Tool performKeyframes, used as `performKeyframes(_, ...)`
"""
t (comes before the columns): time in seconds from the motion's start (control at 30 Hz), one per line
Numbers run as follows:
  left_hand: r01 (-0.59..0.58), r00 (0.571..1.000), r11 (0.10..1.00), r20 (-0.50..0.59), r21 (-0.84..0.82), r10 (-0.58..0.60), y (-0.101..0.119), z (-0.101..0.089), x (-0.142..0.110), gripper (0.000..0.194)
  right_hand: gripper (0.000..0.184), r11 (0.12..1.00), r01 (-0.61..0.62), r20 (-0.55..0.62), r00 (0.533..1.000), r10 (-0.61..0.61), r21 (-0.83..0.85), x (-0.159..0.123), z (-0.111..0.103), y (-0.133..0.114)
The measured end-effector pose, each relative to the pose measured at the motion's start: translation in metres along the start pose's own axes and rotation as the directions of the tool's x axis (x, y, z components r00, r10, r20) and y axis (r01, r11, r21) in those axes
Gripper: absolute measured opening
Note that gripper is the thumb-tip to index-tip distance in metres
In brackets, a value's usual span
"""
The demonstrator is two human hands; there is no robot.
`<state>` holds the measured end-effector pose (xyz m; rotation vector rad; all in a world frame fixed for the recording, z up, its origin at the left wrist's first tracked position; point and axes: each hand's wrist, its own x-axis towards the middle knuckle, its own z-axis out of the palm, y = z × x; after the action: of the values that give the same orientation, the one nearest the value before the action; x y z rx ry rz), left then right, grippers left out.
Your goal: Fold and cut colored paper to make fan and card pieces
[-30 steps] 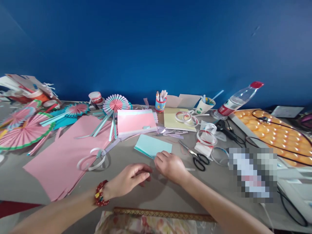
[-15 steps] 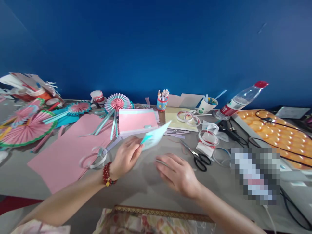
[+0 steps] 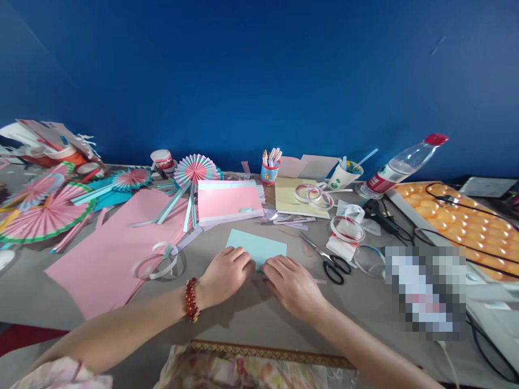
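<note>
A light blue sheet of paper (image 3: 259,244) lies on the grey table right in front of me. My left hand (image 3: 226,274), with a red bead bracelet on its wrist, has its curled fingers closed at the paper's near edge. Beside it, my right hand (image 3: 295,283) is closed at the same edge, towards the right corner. The thumbs and the gripped strip of paper are mostly hidden under the fingers. Black-handled scissors (image 3: 330,260) rest just right of my right hand.
Pink sheets (image 3: 109,254) and a tape ring (image 3: 162,265) lie at left, near pleated paper fans (image 3: 194,172). Behind the paper are a pink-and-white sheet (image 3: 229,202) and a pen cup (image 3: 270,173). Tape rolls (image 3: 347,229), a bottle (image 3: 399,170) and cables are at right.
The light blue paper has come down from a tilted hold in my left hand to flat on the table. My right hand has moved up to its near edge, beside the left.
</note>
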<state>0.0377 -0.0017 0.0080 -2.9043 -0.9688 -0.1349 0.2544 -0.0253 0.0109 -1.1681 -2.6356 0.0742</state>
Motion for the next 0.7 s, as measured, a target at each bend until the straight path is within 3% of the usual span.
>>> performKeyframes(0.2,0.135,0.988,0.945,-0.026,-0.297,-0.149,-0.014,-0.004,-0.013,0.020,0.020,0.993,-0.064,0.059,0.997,0.058,0.096,-0.001,0.005,0.014)
performKeyframes(0.37,0.200,0.972,0.818,0.002,-0.539,-0.236,-0.022,0.000,-0.019,0.018,0.011,0.973,-0.110,0.126,0.988,0.085,0.205,0.004,-0.004,0.013)
performKeyframes(0.53,0.207,0.969,0.780,0.017,-0.591,-0.245,-0.025,0.004,-0.016,0.016,0.016,0.965,-0.155,0.181,0.977,0.117,0.213,0.016,-0.003,0.007)
performKeyframes(0.7,0.245,0.954,0.756,0.009,-0.607,-0.301,-0.032,0.006,-0.017,0.014,0.014,0.922,-0.223,0.183,0.968,0.172,0.315,0.021,0.005,0.017)
